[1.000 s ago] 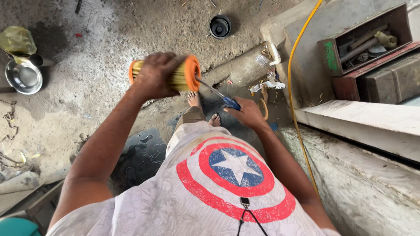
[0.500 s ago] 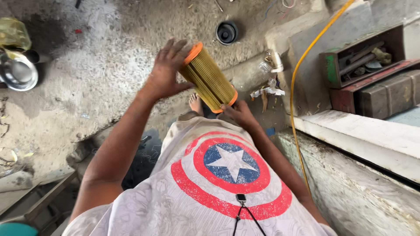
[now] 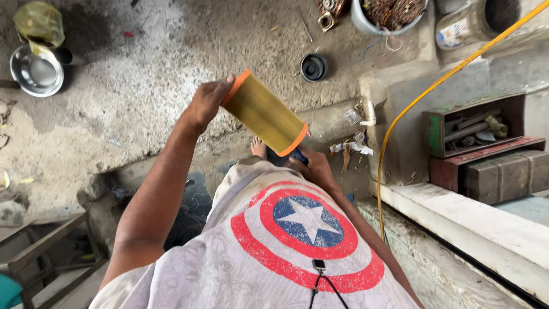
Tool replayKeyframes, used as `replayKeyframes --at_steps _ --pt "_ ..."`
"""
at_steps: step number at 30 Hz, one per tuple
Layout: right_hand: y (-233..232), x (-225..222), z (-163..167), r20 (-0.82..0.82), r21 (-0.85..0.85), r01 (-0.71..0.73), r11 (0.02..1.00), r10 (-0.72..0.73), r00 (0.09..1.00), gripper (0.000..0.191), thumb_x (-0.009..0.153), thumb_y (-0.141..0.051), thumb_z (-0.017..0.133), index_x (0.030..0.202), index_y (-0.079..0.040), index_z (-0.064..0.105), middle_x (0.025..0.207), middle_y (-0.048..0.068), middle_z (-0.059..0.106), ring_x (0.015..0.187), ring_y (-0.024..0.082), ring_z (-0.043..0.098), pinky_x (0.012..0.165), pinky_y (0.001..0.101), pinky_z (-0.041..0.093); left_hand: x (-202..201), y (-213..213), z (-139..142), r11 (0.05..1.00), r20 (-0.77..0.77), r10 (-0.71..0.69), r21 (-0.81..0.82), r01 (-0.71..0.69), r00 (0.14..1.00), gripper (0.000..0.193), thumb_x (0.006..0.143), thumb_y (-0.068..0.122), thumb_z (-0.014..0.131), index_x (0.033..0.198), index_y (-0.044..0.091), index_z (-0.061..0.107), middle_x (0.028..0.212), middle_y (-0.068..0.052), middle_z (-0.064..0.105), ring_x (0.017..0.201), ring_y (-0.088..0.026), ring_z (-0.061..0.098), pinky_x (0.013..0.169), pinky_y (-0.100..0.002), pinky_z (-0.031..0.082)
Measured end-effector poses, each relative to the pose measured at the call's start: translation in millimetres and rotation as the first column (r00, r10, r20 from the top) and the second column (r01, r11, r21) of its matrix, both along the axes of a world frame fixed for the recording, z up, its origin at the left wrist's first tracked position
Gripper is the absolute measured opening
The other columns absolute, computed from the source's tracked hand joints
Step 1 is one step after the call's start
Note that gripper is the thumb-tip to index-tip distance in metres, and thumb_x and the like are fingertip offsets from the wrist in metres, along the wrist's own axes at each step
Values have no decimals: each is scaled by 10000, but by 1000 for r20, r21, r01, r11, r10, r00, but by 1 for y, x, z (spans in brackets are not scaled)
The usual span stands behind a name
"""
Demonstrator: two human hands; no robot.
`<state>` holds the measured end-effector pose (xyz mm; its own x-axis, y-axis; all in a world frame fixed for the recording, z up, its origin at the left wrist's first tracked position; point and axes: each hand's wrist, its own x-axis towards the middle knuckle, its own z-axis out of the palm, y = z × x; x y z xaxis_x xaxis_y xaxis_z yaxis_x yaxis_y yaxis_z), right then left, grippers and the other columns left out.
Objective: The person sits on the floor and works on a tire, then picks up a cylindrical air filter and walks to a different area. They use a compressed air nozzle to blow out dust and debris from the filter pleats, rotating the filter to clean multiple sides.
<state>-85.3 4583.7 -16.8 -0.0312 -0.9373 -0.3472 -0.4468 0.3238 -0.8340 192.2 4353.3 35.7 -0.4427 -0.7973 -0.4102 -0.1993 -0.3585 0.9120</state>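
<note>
rough concrete floor (image 3: pixel 143 97) below, steel bowl (image 3: pixel 35 71) far off left. yellow filter cylinder (image 3: pixel 264 113) slanted, long axis from upper left down to lower right. left hand (image 3: pixel 207 104) clamped on upper orange end; right hand (image 3: pixel 313 169) closed around dark tool at lower end.

The filter (image 3: pixel 264 113) slants between the left hand (image 3: pixel 205 104) above and right hand (image 3: pixel 313 169) below; a bowl (image 3: pixel 36 70) lies far left, a toolbox (image 3: pixel 470 125) right.

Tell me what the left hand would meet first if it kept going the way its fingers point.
The left hand already grips the cylindrical filter at its orange end cap, so that comes first; depth beyond it is unclear.
</note>
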Motion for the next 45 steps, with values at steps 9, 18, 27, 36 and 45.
replayKeyframes --at_steps 9,18,27,36,45 --pt "-6 4 -2 -258 -278 -81 957 7 966 329 951 -213 691 1236 -49 673 1029 209 727 932 418 704 763 469 554 -12 -18 8 988 176 -153 12 154 972 552 943 565 613 1189 85 729 1089 -92 746 1067 -218 655 980 -407 507" --pt "4 8 2 -203 -244 5 970 -56 978 354 959 -233 696 1258 -48 658 994 197 733 899 386 731 734 443 569 -17 -21 -2 949 308 -238 -127 288 921 586 854 538 753 1209 74 719 1177 -108 743 1158 -232 646 1056 -420 462" --pt "10 11 -6 -159 -290 -30 957 -17 987 410 944 -221 728 1308 -53 641 1012 207 735 877 368 739 725 417 578 -17 -17 3 977 298 -202 -10 215 933 635 800 424 839 1309 88 661 1177 -105 748 1134 -229 701 1030 -402 543" --pt "8 10 -4 -216 -280 -63 958 1 976 411 951 -230 741 1314 -62 646 1006 196 737 893 352 744 741 414 581 -5 -19 -3 974 249 -135 -144 174 959 626 827 376 866 1331 61 672 1220 -134 735 1198 -263 667 1052 -458 490" --pt "11 9 1 -256 -197 -48 979 -4 967 458 915 -260 771 1331 -101 663 1014 172 747 850 342 750 697 410 580 -5 -13 -12 996 73 -81 -36 84 994 576 829 248 867 1318 45 641 1155 -117 746 1071 -239 727 938 -405 609"
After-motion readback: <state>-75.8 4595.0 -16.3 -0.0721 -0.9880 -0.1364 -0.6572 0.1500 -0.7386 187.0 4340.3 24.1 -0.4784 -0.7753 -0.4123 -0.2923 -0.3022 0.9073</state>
